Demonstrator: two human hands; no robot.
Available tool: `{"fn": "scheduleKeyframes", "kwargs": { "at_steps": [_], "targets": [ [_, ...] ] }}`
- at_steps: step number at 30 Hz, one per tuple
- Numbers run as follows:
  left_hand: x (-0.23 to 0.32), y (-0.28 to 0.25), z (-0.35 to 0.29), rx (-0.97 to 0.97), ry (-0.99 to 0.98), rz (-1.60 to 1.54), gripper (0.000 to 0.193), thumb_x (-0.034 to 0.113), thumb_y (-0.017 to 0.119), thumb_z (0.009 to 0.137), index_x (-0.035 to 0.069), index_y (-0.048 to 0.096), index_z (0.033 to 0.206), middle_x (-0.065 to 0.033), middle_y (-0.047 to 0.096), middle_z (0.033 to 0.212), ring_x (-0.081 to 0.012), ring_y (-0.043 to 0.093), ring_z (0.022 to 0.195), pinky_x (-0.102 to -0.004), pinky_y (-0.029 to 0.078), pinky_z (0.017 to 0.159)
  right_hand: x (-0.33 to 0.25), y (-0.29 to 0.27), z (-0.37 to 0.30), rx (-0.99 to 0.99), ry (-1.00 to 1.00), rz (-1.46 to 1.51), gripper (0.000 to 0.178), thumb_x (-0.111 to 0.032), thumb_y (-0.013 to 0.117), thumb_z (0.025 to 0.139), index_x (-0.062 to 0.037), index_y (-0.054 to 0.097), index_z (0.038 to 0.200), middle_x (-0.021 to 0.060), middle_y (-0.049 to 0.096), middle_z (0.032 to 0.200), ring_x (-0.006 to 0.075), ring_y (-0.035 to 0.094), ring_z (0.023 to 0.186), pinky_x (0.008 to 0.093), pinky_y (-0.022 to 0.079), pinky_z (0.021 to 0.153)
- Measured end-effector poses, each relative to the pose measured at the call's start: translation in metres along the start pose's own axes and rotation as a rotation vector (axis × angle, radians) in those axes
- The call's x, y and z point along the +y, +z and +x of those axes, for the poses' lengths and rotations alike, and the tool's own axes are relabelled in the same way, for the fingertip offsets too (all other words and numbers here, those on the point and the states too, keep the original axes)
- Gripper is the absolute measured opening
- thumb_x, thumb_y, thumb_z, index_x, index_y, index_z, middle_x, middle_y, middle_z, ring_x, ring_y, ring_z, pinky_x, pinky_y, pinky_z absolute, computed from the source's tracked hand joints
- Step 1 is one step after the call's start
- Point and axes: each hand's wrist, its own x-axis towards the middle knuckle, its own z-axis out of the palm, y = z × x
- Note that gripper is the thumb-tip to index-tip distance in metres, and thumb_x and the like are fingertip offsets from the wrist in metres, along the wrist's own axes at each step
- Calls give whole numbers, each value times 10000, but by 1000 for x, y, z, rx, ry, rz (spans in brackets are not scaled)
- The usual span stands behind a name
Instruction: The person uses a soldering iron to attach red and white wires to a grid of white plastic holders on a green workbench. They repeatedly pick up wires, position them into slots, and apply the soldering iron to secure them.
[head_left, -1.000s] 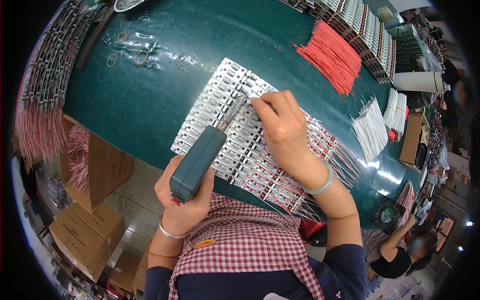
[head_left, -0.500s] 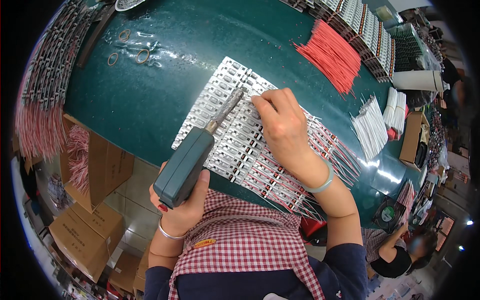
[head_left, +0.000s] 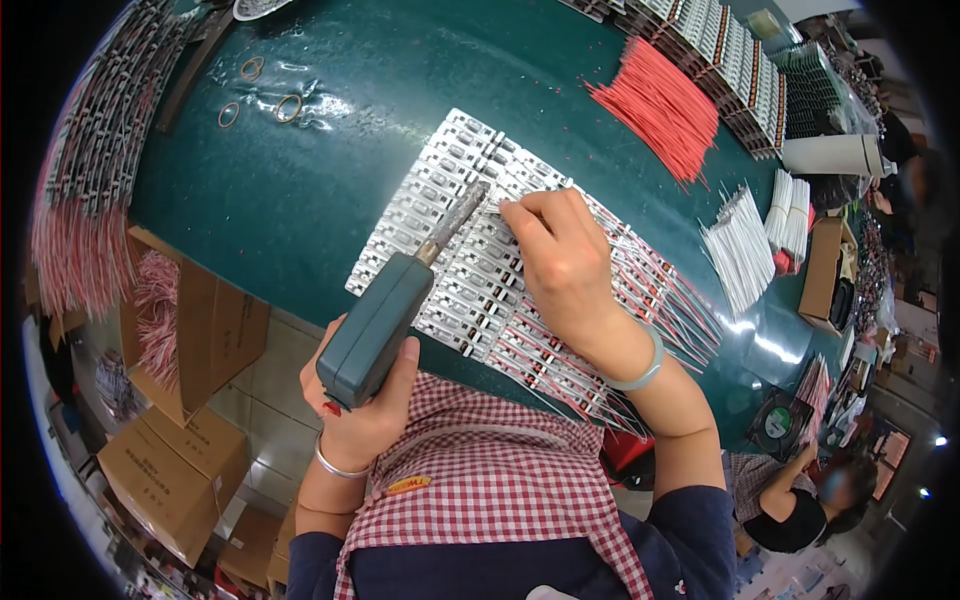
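My left hand (head_left: 365,415) is wrapped round the dark green body of a soldering gun (head_left: 372,330). Its thick grey metal tip (head_left: 461,222) points away from me and rests on or just above a panel of small white-and-silver boards (head_left: 432,190). Close to the end of that tip, my right hand (head_left: 568,262) has thumb and forefinger pinched together. Whatever sits between those fingertips is too small to make out. Red and white wires (head_left: 560,372) stick out from the near and right-hand rows of the panel.
On the green table (head_left: 300,190) lie a red wire bundle (head_left: 655,115), white wire bundles (head_left: 738,250) and rubber bands (head_left: 289,108). Stacked panels (head_left: 715,60) stand far right, wired panels (head_left: 100,170) at left. Cardboard boxes (head_left: 175,475) are lower left. A co-worker (head_left: 800,500) sits right.
Both hands and the soldering gun have shifted only slightly, the right hand a little nearer to me. The gun stays in my left hand and my right fingers stay pinched.
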Motion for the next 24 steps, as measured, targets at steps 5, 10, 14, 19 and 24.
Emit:
{"fn": "scheduleKeyframes", "kwargs": {
  "at_steps": [5,10,14,19,24],
  "targets": [
    [0,3,1,-2,-8,-40,173,-50,753,740,-59,686,900,-123,683,866,-184,654,682,-278,510,602,-1,1,1,-12,6,-8,296,30,622,684,23,659,978,113,597,929,263,573,834,342,502,657],
    [-3,5,-1,-13,-18,-53,154,-57,746,755,-48,678,893,-103,671,851,-160,645,679,-260,494,588,-2,0,3,-15,-4,-18,294,31,621,680,30,655,972,117,589,927,264,570,837,346,502,667],
    [-2,4,-1,-27,-6,-5,143,-56,749,752,-39,670,870,-99,660,833,-156,642,676,-263,492,583,-2,0,4,-22,-6,-20,290,31,616,683,32,654,970,115,581,917,263,567,832,346,500,674],
    [1,0,-1,-44,4,52,175,-49,753,754,-37,678,912,-102,667,840,-160,649,689,-269,505,600,-2,0,4,-16,-20,-22,270,22,612,692,26,653,959,112,576,912,260,560,825,343,494,676],
    [0,-3,-14,81,-253,-175,248,-14,774,766,-41,701,1001,-128,711,902,-178,684,745,-268,532,661,-2,-1,5,-19,-16,-33,258,19,613,693,24,651,948,111,573,908,258,557,820,343,493,674]
  ]
}}
